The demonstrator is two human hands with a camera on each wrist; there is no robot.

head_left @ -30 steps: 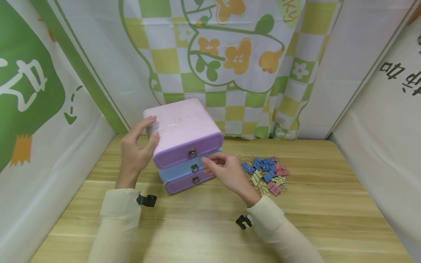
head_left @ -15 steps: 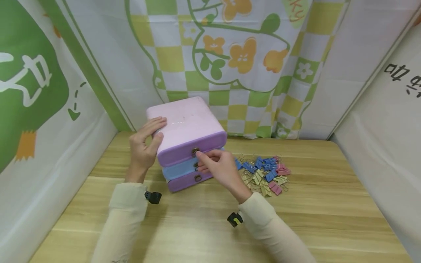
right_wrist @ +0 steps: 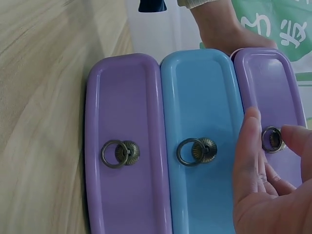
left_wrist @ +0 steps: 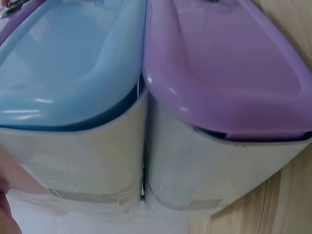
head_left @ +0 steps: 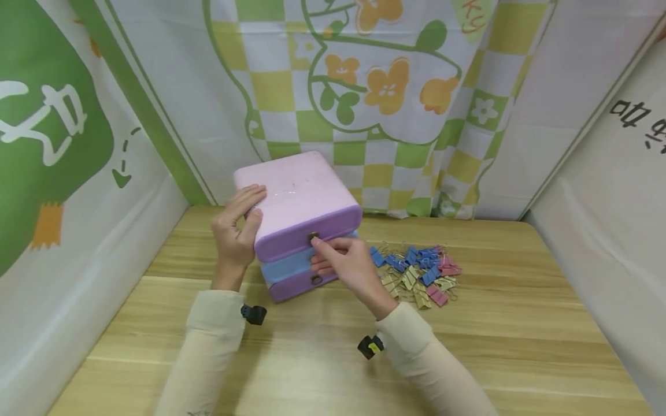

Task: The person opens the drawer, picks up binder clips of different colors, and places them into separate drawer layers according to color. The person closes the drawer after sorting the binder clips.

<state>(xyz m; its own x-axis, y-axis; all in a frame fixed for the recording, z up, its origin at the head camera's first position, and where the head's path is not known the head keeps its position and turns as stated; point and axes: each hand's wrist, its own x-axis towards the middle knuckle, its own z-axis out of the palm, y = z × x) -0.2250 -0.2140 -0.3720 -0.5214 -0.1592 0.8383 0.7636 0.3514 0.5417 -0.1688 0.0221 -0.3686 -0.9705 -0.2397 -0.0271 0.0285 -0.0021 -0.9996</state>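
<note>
A small three-tier drawer chest (head_left: 296, 182) has a pale pink top and purple, blue and purple drawer fronts, all closed. My left hand (head_left: 235, 234) grips its upper left edge, fingers and thumb bent over onto the top. My right hand (head_left: 354, 268) is at the top drawer (right_wrist: 265, 78), its thumb on the small bronze ring pull (right_wrist: 271, 139) and its other fingers bent beneath. The blue middle drawer (right_wrist: 200, 97) and the purple bottom drawer (right_wrist: 127, 97) have ring pulls hanging free. In the left wrist view the chest's whitish side (left_wrist: 92, 161) shows close up.
Several blue, yellow and pink binder clips (head_left: 416, 271) lie in a loose pile right of the chest on the wooden table (head_left: 312, 358). A patterned green and yellow curtain (head_left: 385, 115) hangs behind. White printed cloth walls stand on both sides.
My right hand has moved left and its thumb has come onto the top drawer's ring pull. My left hand has slid farther over the chest's top left edge.
</note>
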